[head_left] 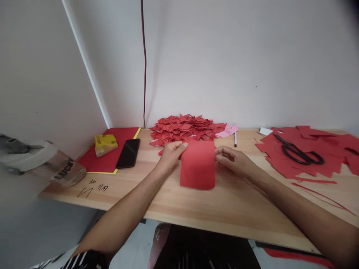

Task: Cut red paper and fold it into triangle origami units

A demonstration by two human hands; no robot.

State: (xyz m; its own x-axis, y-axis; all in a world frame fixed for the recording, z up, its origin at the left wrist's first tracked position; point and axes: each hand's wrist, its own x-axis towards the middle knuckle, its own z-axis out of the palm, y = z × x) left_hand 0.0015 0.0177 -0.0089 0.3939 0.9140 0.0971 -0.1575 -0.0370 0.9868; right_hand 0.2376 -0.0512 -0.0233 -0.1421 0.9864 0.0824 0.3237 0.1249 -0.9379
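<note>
A square-looking sheet of red paper (198, 166) is held up a little above the wooden table, its lower part curving towards me. My left hand (171, 155) pinches its upper left edge, with the thumb in front and the fingers partly behind it. At the right edge of the sheet is my right hand (232, 160), its fingers loosely curled and the thumb apart from the index finger. Those fingertips lie right beside the paper, without a visible grip. Behind both hands rises a heap of folded red paper pieces (185, 127).
Black scissors (298, 154) lie on a pile of red sheets (280, 158) at the right, near thin paper strips (322, 197). Pink paper (228, 130) and a marker (235, 139) sit behind. Leftward are a phone (128, 153), a yellow packet (106, 145) and a bottle (60, 170).
</note>
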